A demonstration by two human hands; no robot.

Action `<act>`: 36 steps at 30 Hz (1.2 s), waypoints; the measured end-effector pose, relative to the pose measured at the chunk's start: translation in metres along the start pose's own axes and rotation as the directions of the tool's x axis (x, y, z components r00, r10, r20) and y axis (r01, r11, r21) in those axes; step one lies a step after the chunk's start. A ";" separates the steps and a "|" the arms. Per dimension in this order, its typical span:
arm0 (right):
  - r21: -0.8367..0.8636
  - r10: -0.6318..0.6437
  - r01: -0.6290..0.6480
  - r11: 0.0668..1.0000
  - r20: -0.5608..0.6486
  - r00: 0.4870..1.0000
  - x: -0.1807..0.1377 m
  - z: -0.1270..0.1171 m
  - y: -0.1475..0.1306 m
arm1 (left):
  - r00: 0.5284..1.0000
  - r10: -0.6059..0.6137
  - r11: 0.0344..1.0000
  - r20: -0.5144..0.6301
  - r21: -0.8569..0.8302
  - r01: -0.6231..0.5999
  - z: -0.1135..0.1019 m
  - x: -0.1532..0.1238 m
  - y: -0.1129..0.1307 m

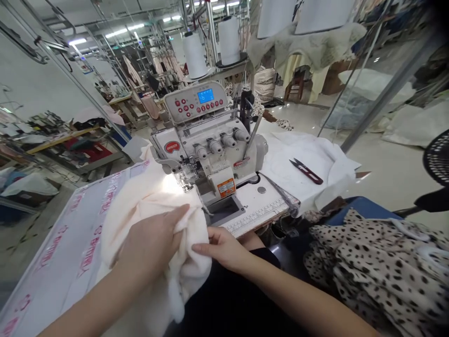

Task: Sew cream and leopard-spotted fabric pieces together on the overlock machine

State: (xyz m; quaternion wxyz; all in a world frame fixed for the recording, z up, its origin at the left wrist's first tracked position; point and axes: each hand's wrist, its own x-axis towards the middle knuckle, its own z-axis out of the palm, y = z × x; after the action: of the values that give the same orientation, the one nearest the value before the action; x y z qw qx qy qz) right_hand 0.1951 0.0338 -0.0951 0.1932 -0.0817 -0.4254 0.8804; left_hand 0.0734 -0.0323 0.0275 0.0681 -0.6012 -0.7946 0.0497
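Note:
A cream fleece fabric [126, 217] lies bunched across the machine's left side, and its front part hangs down over the table edge. My left hand [154, 236] grips a fold of it from above, fingers closed. Pinched between the thumb and fingers of my right hand [224, 248] is the fabric's right edge. Just beyond is an overlock sewing machine [210, 145] with a lit needle area; the fabric reaches up to its presser foot [185, 182]. Whether the cloth lies under the foot, I cannot tell.
Thread snips [306, 171] rest on white cloth [280, 150] right of the machine. Spotted fabric [379, 267] is heaped at my right, near a black fan [438, 159]. Thread cones [229, 41] stand behind the machine. A slanted metal pole [382, 84] rises at right.

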 end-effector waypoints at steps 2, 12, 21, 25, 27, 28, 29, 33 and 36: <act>-0.128 -0.058 0.054 0.990 -0.028 0.998 -0.001 -0.003 -0.001 | 0.988 0.060 0.998 -0.140 -0.010 -0.062 0.001 0.003 -0.002; -0.874 -0.673 0.333 0.353 0.010 0.739 0.026 -0.014 -0.063 | 0.920 0.141 0.972 -0.366 -0.125 -0.199 0.021 0.018 0.005; -0.674 -0.586 0.296 0.677 -0.249 0.771 0.010 -0.028 -0.047 | 0.943 0.096 0.954 -0.319 -0.242 -0.179 0.019 0.014 -0.001; -0.332 -0.160 0.126 0.935 -0.077 0.984 0.012 -0.010 -0.031 | 0.900 0.224 0.958 -0.374 -0.087 -0.274 0.013 0.014 0.003; -0.236 -0.108 0.091 0.967 -0.059 0.992 0.013 -0.005 -0.026 | 0.844 0.348 0.930 -0.407 0.039 -0.365 0.016 0.015 0.005; -0.225 -0.113 0.095 0.970 -0.070 0.991 0.014 -0.004 -0.025 | 0.817 0.398 0.912 -0.417 0.085 -0.401 0.019 0.015 0.005; -0.229 -0.125 0.103 0.968 -0.085 0.989 0.014 -0.004 -0.024 | 0.793 0.435 0.895 -0.427 0.114 -0.430 0.021 0.015 0.005; -0.338 -0.175 0.125 0.933 -0.121 0.977 0.014 -0.006 -0.024 | 0.759 0.481 0.871 -0.439 0.137 -0.472 0.027 0.017 -0.001; -0.465 -0.221 0.127 0.876 -0.152 0.963 0.018 -0.007 -0.028 | 0.779 0.459 0.882 -0.427 0.114 -0.458 0.028 0.022 -0.008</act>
State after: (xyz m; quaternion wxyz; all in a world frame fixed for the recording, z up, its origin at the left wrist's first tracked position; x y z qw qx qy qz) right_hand 0.1886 0.0616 -0.0772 0.2895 -0.1735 -0.6020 0.7236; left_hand 0.0556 -0.0131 0.0024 0.2335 -0.7713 -0.5878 -0.0715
